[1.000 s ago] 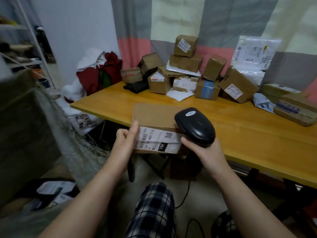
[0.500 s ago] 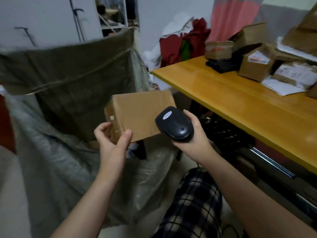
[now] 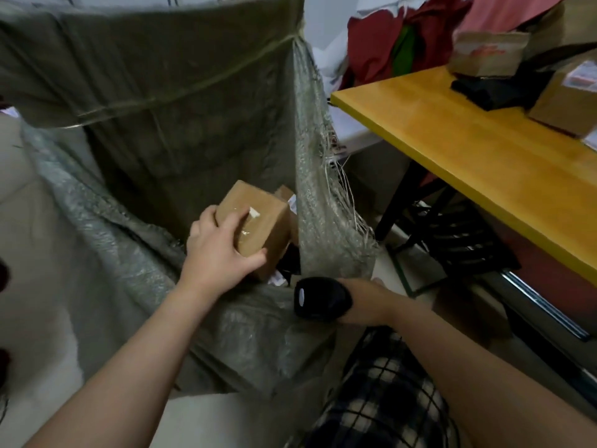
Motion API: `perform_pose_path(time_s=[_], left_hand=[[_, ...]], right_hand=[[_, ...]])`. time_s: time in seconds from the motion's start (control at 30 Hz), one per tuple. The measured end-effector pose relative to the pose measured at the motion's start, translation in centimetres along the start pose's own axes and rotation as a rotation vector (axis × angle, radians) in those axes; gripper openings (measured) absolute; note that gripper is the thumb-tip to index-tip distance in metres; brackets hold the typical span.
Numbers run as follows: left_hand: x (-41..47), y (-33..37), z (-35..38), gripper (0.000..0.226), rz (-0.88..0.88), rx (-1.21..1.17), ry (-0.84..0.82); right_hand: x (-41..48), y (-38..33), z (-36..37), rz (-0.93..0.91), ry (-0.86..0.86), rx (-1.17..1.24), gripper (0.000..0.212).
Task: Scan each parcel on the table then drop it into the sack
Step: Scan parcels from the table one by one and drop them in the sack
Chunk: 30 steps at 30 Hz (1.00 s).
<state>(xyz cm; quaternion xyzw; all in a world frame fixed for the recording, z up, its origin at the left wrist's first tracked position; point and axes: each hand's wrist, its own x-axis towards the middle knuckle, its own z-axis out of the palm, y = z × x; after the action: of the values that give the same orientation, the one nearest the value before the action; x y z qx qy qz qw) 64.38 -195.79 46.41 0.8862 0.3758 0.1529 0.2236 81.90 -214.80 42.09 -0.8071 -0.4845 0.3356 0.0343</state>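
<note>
left hand (image 3: pixel 215 257) fingers curled over taped brown cardboard parcel (image 3: pixel 258 226), tilted, long axis running away up-left, inside open mouth of woven grey-green plastic sack (image 3: pixel 181 130) | right hand (image 3: pixel 365 300) wrapped round glossy black rounded scanner (image 3: pixel 320 297) | smooth yellow wooden worktop (image 3: pixel 478 156) at right

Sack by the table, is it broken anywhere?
Yes. The sack has a torn, frayed side edge facing the table, with loose threads dangling. The left hand holds a parcel over its opening.
</note>
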Motion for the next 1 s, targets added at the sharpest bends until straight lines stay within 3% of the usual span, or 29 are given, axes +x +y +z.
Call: perform_pose_path(time_s=[0.1, 0.23, 0.4, 0.47, 0.57, 0.63, 0.73, 0.8, 0.87, 0.93, 1.0], left_hand=[[0.3, -0.4, -0.3, 0.078, 0.028, 0.03, -0.02], [1.1, -0.2, 0.5, 0.073, -0.024, -0.192, -0.007], [2.5, 1.1, 2.0, 0.062, -0.107, -0.243, -0.193], [2.9, 1.8, 1.5, 0.063, -0.089, -0.105, -0.265], [3.4, 3.8, -0.5, 0.067, -0.02, 0.203, -0.397], [3.5, 5.6, -1.7, 0.067, 0.05, 0.384, -0.534], [3.6, 7.7, -2.6, 0.062, 0.055, 0.588, -0.741], [3.3, 8.3, -2.5, 0.062, 0.067, 0.708, -0.758], [2.5, 8.0, -1.7, 0.07, 0.154, 0.641, -0.674], [0.8, 8.6, -0.4, 0.08, 0.274, 0.341, -0.65], [-1.2, 10.1, 1.1, 0.06, 0.349, 0.184, -0.668]], right_hand=[[-0.4, 0.8, 0.7, 0.007, -0.022, -0.183, 0.041], [-0.9, 1.2, 0.6, 0.053, 0.051, -0.264, 0.032], [-1.9, 2.5, 0.2, 0.092, 0.137, -0.256, 0.027], [-2.8, 2.3, -0.3, 0.061, 0.292, -0.102, 0.024], [-4.8, 0.8, -0.9, -0.03, 0.569, 0.395, 0.021], [-5.7, -0.5, -0.7, -0.055, 0.647, 0.606, 0.03], [-5.9, -1.6, -0.2, 0.026, 0.727, 0.843, 0.025], [-6.1, -2.0, -0.5, 0.061, 0.847, 0.952, 0.023], [-6.2, -2.2, -1.2, 0.05, 0.965, 1.055, 0.035], [-6.2, -2.7, -2.0, 0.048, 1.004, 1.114, 0.042], [-6.0, -3.4, -2.9, 0.04, 0.985, 1.147, 0.041]])
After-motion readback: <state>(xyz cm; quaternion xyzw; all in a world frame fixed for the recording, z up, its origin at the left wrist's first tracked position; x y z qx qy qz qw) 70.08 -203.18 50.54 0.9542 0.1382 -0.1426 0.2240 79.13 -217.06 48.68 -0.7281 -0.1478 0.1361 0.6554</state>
